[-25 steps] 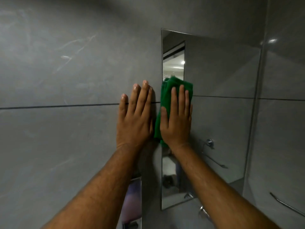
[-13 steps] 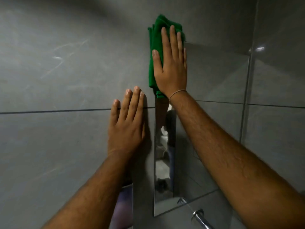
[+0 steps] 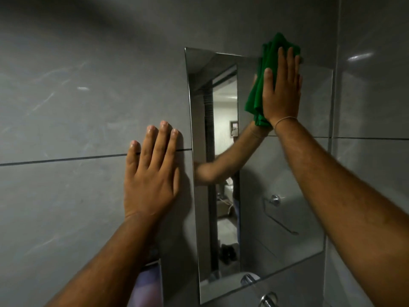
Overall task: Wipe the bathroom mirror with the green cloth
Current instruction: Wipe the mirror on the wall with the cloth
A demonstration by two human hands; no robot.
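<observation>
Mirror (image 3: 287, 196) mounted on grey tiled wall (image 3: 66, 107), frameless, tall rectangle, right of centre in head view. Green cloth (image 3: 256, 96) bunched at mirror's upper right area, top folds sticking past the top edge onto the tile. Right hand (image 3: 281, 89) flat on the cloth, fingers (image 3: 287, 60) straight and close together, pointing up, palm pressing cloth to glass; not curled round it, thumb along the cloth's left side. Thin band at right wrist. Left hand (image 3: 150, 173) flat on bare tile just left of the mirror's edge, fingers extended, slightly spread, holding nothing, lying across a horizontal grout line. Reflection: right forearm, cloth underside, lit doorway, chrome wall fitting with rail. Chrome tap (image 3: 269, 299) just below the mirror's bottom edge, partly cut off by frame.
</observation>
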